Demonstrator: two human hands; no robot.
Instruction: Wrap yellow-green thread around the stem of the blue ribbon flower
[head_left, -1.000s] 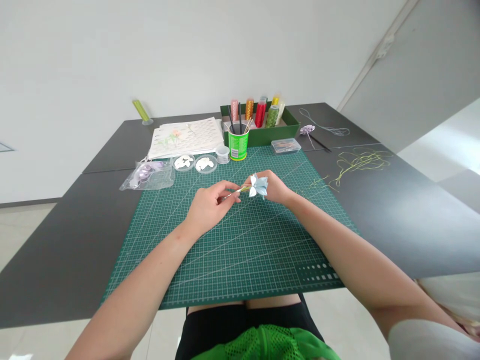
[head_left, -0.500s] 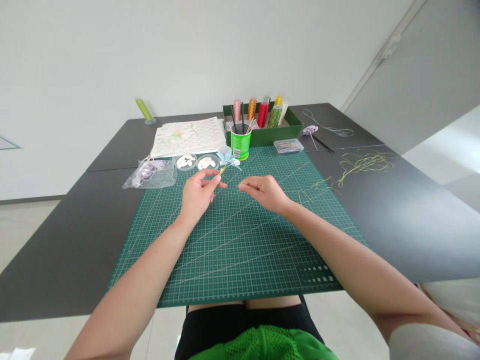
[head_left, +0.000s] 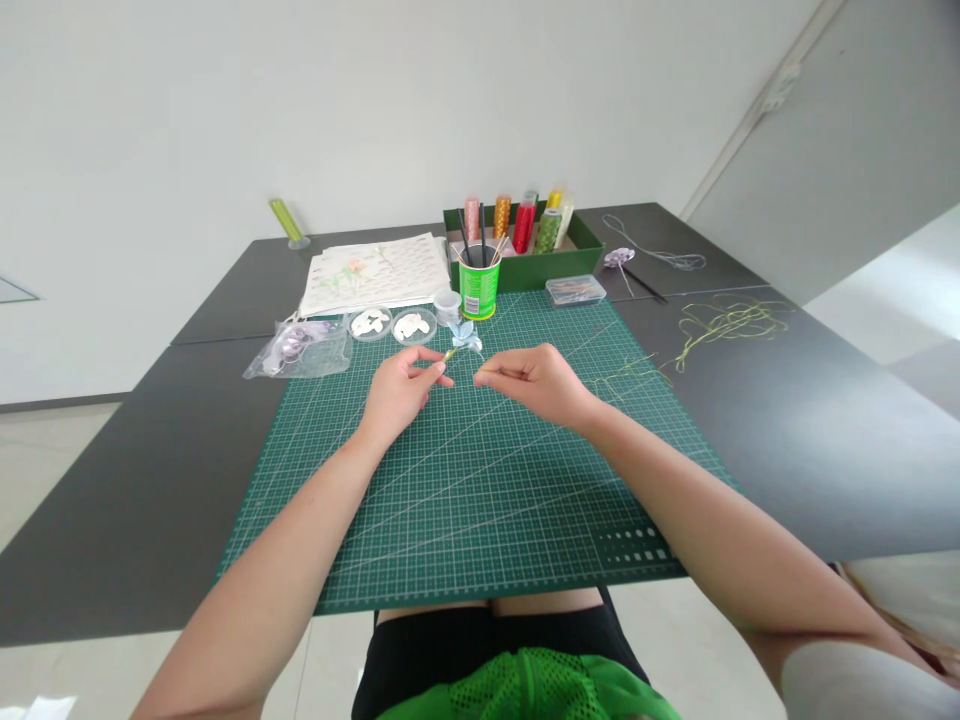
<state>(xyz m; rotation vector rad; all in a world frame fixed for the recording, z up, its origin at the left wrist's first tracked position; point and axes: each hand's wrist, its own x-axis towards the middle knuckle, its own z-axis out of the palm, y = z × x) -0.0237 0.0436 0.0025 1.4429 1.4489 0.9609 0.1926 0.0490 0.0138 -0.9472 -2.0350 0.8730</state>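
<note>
My left hand (head_left: 405, 390) pinches the yellow-green stem of a small pale blue flower (head_left: 466, 336) between thumb and forefinger. The flower's head points away from me, its petals spread above the green cutting mat (head_left: 465, 500). Close by on the right, my right hand (head_left: 529, 380) is closed in a pinch with its fingertips just short of the flower. Whatever lies between those fingertips is too fine to make out. A thin pale blue strand hangs from the flower towards them.
Behind the flower stand a green can (head_left: 480, 290) with sticks, a small clear jar (head_left: 448, 306) and two dishes of white pieces (head_left: 370, 323). A green box (head_left: 559, 268) holds thread spools. Loose yellow-green thread (head_left: 724, 325) lies at right, a plastic bag (head_left: 300, 350) at left.
The flower has turned and dropped a little towards the right hand, uncovering the small clear jar behind it. Both hands stay pinched in nearly the same place.
</note>
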